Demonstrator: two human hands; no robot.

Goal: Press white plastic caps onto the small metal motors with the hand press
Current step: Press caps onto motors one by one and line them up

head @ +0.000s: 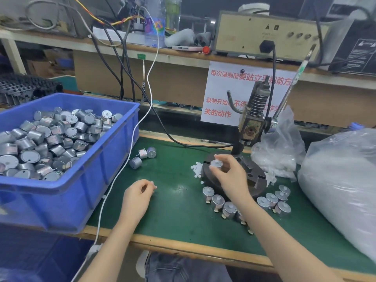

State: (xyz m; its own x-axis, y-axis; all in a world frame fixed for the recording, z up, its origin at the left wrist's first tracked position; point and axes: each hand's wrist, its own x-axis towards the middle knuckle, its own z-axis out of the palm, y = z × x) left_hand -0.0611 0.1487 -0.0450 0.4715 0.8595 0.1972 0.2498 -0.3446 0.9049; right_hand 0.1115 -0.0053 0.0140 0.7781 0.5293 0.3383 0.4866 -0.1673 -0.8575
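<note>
Right hand: thumb and fingertips pinch the sides of one motor
Motor: upright on the round dark base of the hand press, with a white cap sitting on top
Press head: at 1 o'clock from the grip, raised well above the motor, its lever slanting up toward 1 o'clock
Loose caps: small white heap on the green mat, just beside the base at 9 o'clock
Left hand: at 8 o'clock, over the mat, fingers curled to the thumb; whether they hold a cap, cannot tell
Capped motors: an arc around the base's near rim, 6 to 4 o'clock, partly under the right forearm
Three motors: lying loose at 10 o'clock
Blue bin: far at 9 o'clock, heaped with motors, overhanging the bench's front edge
Plastic bags: at 3 o'clock, close against the base
Sign: behind the press at 12 o'clock, red writing, "每次录制前要站立" and "关的动作" readable, the rest hidden by the press
Open room: bare mat between the two hands, reaching the wooden front edge at 6 o'clock
</note>
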